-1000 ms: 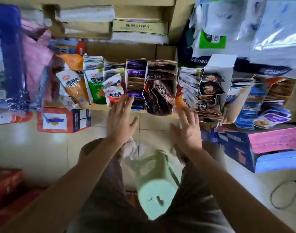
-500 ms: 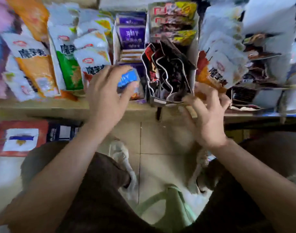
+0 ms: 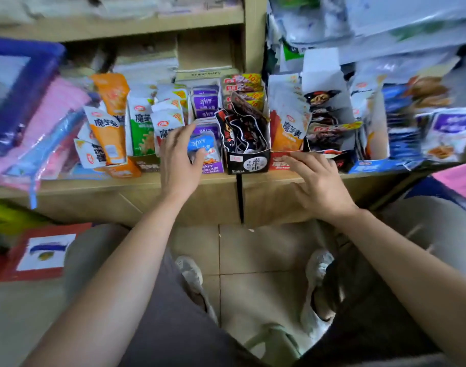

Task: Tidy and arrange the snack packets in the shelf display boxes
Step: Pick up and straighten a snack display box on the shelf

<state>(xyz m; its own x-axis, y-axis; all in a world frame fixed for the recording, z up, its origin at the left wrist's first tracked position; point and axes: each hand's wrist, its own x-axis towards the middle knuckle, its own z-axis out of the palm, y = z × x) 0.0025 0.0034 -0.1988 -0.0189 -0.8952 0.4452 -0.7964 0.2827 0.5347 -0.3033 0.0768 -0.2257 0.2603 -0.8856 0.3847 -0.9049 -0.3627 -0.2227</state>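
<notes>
Blue packet (image 3: 201,144) — gripped by left hand (image 3: 177,160) — right hand (image 3: 319,181) well apart.

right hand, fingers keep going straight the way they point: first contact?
Probably the red display box front lip; the right hand fingertips point up-left and sit almost against it. Black box lies just beyond. Depth unclear.
</notes>
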